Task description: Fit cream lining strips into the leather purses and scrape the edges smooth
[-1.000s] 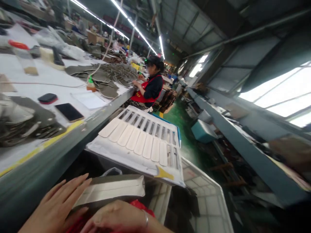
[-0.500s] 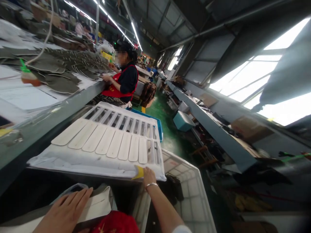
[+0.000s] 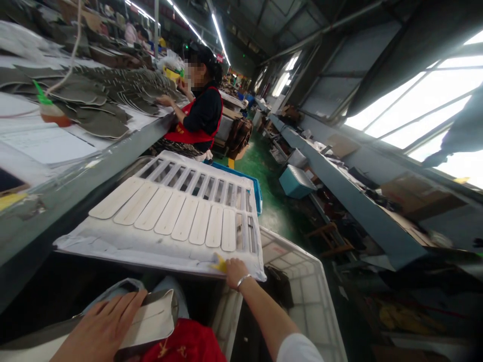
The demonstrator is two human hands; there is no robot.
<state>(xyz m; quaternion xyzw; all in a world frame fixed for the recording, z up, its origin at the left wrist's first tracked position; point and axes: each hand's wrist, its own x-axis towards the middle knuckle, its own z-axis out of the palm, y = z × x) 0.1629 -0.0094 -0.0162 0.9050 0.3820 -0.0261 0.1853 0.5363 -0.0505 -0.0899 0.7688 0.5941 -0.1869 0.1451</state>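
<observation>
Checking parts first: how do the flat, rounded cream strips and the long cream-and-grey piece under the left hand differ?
Place: the flat, rounded cream strips lie on the white slotted rack; the long cream-and-grey piece lies closer, by the red fabric.
Contact: the left hand rests on the piece; no hand touches the strips.
Colour: the strips look cream throughout; the piece also shows grey.
Both show a cream surface.
</observation>
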